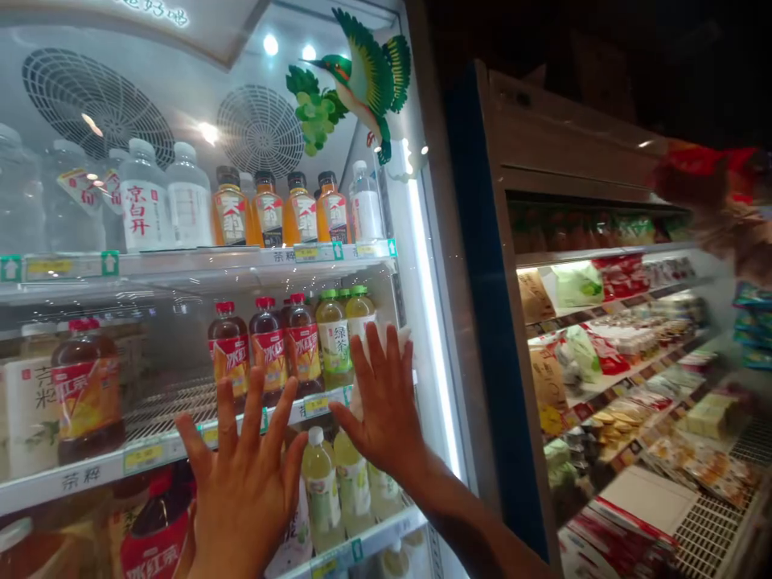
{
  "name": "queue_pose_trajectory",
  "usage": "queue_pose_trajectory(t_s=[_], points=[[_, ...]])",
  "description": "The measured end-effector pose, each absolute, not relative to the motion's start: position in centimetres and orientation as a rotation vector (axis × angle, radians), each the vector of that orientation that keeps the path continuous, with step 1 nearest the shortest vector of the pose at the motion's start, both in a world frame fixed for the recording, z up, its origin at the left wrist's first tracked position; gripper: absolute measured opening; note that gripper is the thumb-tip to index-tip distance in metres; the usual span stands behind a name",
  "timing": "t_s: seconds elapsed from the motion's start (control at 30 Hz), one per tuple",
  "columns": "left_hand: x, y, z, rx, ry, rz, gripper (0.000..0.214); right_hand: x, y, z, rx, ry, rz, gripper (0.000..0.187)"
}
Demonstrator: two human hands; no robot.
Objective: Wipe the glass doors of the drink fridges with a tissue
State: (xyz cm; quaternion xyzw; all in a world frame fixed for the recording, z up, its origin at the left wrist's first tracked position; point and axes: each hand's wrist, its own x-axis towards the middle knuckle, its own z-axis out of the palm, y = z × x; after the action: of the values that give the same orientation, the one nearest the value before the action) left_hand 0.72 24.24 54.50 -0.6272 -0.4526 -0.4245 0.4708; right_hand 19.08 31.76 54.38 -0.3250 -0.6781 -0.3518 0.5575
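Both my hands lie flat on the glass door of a drinks fridge. My left hand has its fingers spread and open, over the lower shelf edge. My right hand is also open and flat, near the door's right edge, in front of green-capped tea bottles. Something pale shows under its fingertips; I cannot tell what it is. Red-capped iced tea bottles stand on the middle shelf behind the glass.
Water and orange-drink bottles fill the top shelf, and a bird sticker is on the glass. To the right an open chiller holds shelves of packaged food. A blurred red object is at the far right.
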Motion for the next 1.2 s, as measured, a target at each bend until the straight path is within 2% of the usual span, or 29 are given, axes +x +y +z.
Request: queue_pose_trajectory(t_s=[0.2,0.4,0.57,0.8,1.0,1.2], points=[[0.5,24.0,54.3,-1.518,-1.155,-1.025,0.069,18.8,31.3,53.3,-0.776,-1.638,-0.791,0.080],[-0.2,23.4,54.4,-1.486,-1.172,-1.008,0.071,17.6,31.1,55.0,-0.750,-1.614,-0.776,0.081],[-2.1,22.1,53.1,-1.480,-1.208,-0.985,0.075,14.8,29.9,50.8,-0.762,-1.616,-0.746,0.082],[-7.0,20.1,50.8,-1.504,-1.214,-0.938,0.074,9.9,28.4,52.1,-0.742,-1.603,-0.702,0.089],[-12.8,17.5,50.4,-1.517,-1.267,-0.936,0.079,3.6,25.7,48.9,-0.822,-1.558,-0.743,0.083],[-17.8,15.7,49.3,-1.521,-1.332,-0.939,0.087,-1.7,23.7,49.6,-0.835,-1.577,-0.732,0.090]])
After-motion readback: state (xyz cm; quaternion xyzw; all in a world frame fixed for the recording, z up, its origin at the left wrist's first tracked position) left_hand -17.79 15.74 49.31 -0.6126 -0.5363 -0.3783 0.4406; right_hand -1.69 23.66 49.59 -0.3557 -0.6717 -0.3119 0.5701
